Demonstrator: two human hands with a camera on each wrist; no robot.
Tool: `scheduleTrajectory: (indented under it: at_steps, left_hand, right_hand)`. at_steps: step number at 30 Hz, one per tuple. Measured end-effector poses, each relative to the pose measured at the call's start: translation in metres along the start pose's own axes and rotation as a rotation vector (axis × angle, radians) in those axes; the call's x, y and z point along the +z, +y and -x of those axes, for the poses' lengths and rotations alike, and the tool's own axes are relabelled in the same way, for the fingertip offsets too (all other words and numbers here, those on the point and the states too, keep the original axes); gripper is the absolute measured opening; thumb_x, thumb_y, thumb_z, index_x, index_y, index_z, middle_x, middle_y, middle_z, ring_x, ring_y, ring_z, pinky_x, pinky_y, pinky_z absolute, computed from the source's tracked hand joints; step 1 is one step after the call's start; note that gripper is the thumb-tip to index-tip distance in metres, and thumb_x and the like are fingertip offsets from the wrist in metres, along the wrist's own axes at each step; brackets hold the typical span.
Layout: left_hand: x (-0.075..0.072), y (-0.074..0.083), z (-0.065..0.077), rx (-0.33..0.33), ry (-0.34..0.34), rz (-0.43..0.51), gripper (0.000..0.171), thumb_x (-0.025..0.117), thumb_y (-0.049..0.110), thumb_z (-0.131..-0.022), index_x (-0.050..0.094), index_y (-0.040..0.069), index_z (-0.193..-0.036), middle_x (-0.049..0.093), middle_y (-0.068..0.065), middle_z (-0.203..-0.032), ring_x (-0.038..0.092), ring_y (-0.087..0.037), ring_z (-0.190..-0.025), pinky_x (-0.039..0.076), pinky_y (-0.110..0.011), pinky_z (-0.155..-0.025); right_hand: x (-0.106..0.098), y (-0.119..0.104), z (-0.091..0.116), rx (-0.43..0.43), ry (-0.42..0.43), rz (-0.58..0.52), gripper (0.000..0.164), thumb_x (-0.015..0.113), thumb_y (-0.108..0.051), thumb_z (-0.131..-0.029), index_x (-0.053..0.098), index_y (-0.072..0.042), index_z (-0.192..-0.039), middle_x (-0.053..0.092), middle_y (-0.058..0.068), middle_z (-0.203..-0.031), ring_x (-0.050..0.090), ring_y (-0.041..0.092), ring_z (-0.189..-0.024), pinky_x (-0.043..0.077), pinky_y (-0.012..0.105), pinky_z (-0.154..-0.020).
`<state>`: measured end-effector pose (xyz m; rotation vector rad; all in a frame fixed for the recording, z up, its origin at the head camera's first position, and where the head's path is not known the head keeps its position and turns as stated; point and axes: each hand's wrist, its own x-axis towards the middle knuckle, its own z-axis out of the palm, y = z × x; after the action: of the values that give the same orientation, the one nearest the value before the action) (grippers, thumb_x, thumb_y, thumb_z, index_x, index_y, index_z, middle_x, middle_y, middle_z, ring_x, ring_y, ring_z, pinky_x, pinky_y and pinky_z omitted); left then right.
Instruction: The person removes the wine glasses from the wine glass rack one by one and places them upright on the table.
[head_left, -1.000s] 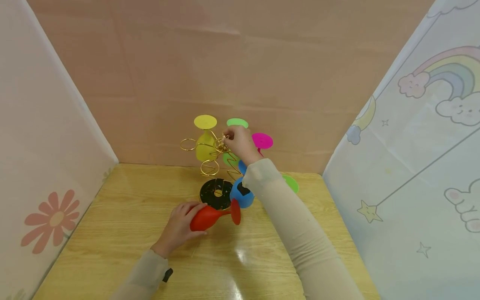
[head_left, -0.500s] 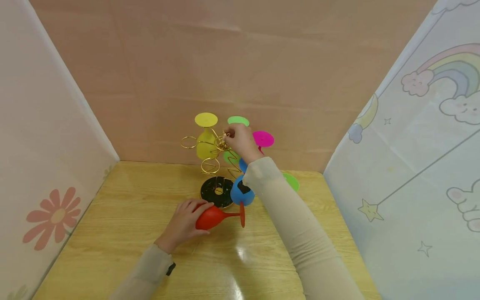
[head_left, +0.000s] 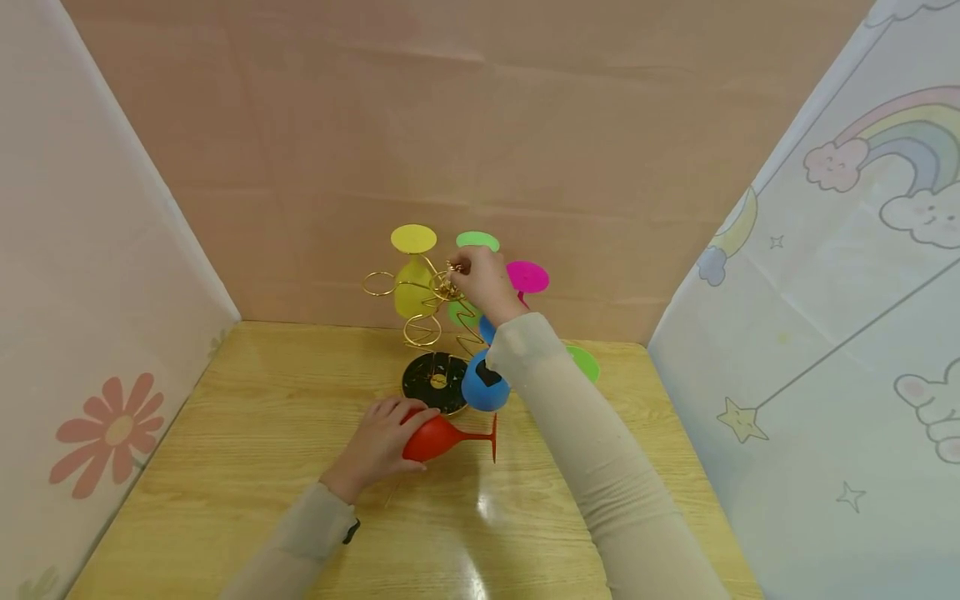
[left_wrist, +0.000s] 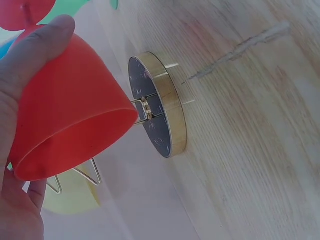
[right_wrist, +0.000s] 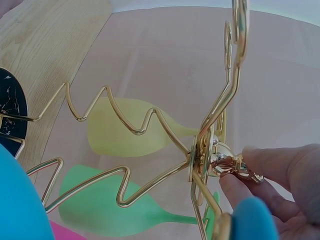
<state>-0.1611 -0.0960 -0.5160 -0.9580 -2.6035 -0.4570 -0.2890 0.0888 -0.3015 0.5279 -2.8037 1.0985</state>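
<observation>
My left hand (head_left: 378, 446) grips a red wine goblet (head_left: 435, 437) by its bowl, low over the table. The goblet lies sideways, stem and foot pointing right; its open mouth shows in the left wrist view. With thumb and fingers, my right hand (head_left: 487, 283) pinches the gold knob (right_wrist: 237, 167) atop a gold wire glass rack (right_wrist: 150, 188). The rack stands on a round black base (head_left: 420, 385). Upside down on it hang a yellow goblet (head_left: 413, 287), a green goblet (head_left: 477, 242), a magenta goblet (head_left: 527, 277) and a blue goblet (head_left: 483, 390). My right forearm hides part of the rack.
A lime green disc (head_left: 583, 364) shows beyond my right sleeve. A bare wire ring (head_left: 378, 284) juts from the rack's left side. The wooden table (head_left: 262, 400) meets a tan back wall (head_left: 337, 125) and patterned side panels (head_left: 825, 375).
My left hand has shifted slightly right with the red goblet, and the goblet's foot has turned edge-on to the head view. My right hand stays on the knob.
</observation>
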Motion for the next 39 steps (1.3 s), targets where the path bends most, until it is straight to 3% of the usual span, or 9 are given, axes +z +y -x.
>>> scheduleTrajectory:
  at_steps: [13,24,29,31,35,39]
  left_hand:
    - [0.000,0.005,-0.003,-0.001,-0.070,-0.032,0.084,0.094,0.050,-0.066,0.061,0.020,-0.137,0.060,-0.005,-0.129,0.051,-0.030,-0.121,0.043,-0.051,-0.101]
    - [-0.002,0.003,-0.004,0.017,-0.049,-0.037,0.086,0.095,0.049,-0.063,0.062,0.019,-0.137,0.061,-0.006,-0.128,0.052,-0.031,-0.119,0.044,-0.051,-0.099]
    - [-0.006,0.003,-0.004,0.022,-0.055,-0.058,0.086,0.094,0.052,-0.064,0.062,0.019,-0.137,0.061,-0.006,-0.128,0.052,-0.031,-0.119,0.044,-0.050,-0.099]
    - [-0.006,0.003,-0.004,0.024,-0.058,-0.060,0.086,0.094,0.051,-0.064,0.062,0.019,-0.137,0.061,-0.006,-0.128,0.052,-0.031,-0.119,0.044,-0.050,-0.099]
    - [-0.005,0.003,-0.004,0.020,-0.064,-0.056,0.085,0.095,0.049,-0.064,0.061,0.018,-0.137,0.060,-0.007,-0.128,0.052,-0.031,-0.120,0.044,-0.051,-0.099]
    - [-0.005,0.002,-0.004,0.016,-0.058,-0.052,0.085,0.096,0.047,-0.063,0.062,0.017,-0.135,0.061,-0.008,-0.127,0.053,-0.032,-0.119,0.044,-0.052,-0.099]
  right_hand:
    - [0.002,0.001,0.003,0.025,0.008,-0.072,0.031,0.064,-0.005,-0.099,0.065,0.003,-0.130,0.065,0.018,-0.128,0.061,0.031,-0.119,0.052,0.029,-0.095]
    - [0.003,0.006,0.005,0.010,0.019,-0.169,0.033,0.062,-0.005,-0.101,0.063,0.003,-0.133,0.063,0.019,-0.130,0.059,0.033,-0.120,0.051,0.031,-0.097]
    - [0.000,0.014,0.010,0.007,-0.019,-0.259,0.040,0.059,-0.005,-0.102,0.057,-0.003,-0.142,0.056,0.016,-0.143,0.057,0.034,-0.125,0.050,0.034,-0.098]
    - [-0.001,0.017,0.014,0.001,-0.016,-0.264,0.041,0.057,-0.004,-0.103,0.056,-0.007,-0.144,0.052,0.013,-0.148,0.056,0.033,-0.128,0.051,0.037,-0.091]
    - [-0.003,0.017,0.032,-0.040,0.057,-0.274,0.037,0.051,-0.004,-0.105,0.059,-0.009,-0.141,0.052,0.011,-0.145,0.055,0.030,-0.127,0.050,0.037,-0.093]
    - [0.000,0.012,0.069,-0.179,0.174,-0.362,0.030,0.048,0.000,-0.104,0.066,0.000,-0.128,0.058,0.015,-0.128,0.060,0.035,-0.115,0.055,0.035,-0.094]
